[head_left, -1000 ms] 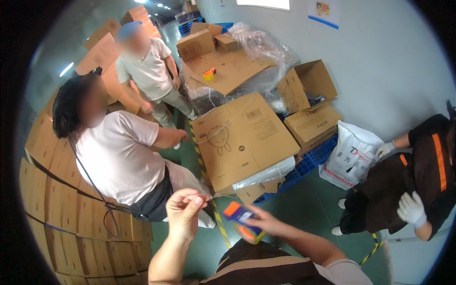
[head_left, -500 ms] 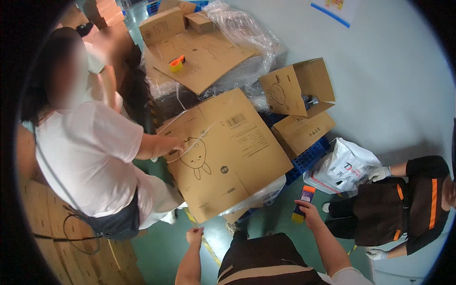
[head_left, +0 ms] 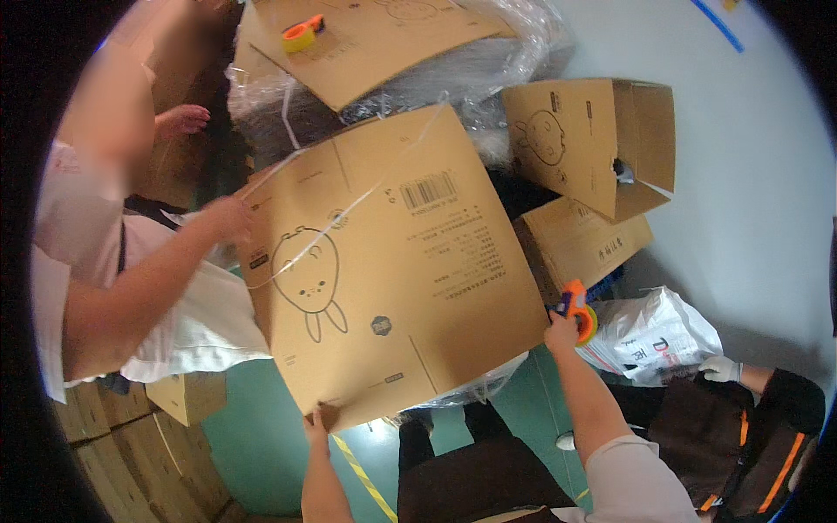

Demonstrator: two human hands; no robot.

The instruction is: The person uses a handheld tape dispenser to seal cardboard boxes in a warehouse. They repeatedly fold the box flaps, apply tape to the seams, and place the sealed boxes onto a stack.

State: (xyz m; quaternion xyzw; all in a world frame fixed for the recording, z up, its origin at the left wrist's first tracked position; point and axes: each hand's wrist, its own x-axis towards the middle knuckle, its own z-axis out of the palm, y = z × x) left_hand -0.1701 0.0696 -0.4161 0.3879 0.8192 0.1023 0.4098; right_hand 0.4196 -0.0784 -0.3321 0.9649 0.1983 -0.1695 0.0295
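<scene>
Two bare hands reach up from the near edge. The left hand (head_left: 316, 422) pinches the near corner of a big flat cardboard sheet (head_left: 392, 261) with a bunny drawing on it. The right hand (head_left: 562, 329) is closed around an orange tape gun (head_left: 577, 307), right at the sheet's right edge. The sheet lies just past both hands. Its long side runs from near left to far right, and it tilts up. Both hands touch it or nearly do; the left one is on it.

On the left, another person's hand (head_left: 228, 218) holds the sheet's left edge, with a thin white strap (head_left: 349, 207) lying across the card. On the right, a gloved hand (head_left: 720, 368) rests by a white bag (head_left: 649, 336). Farther off stands an open box (head_left: 602, 144). Farthest, an orange tape roll (head_left: 301, 35) sits on more cardboard over crinkly plastic wrap (head_left: 488, 70).
</scene>
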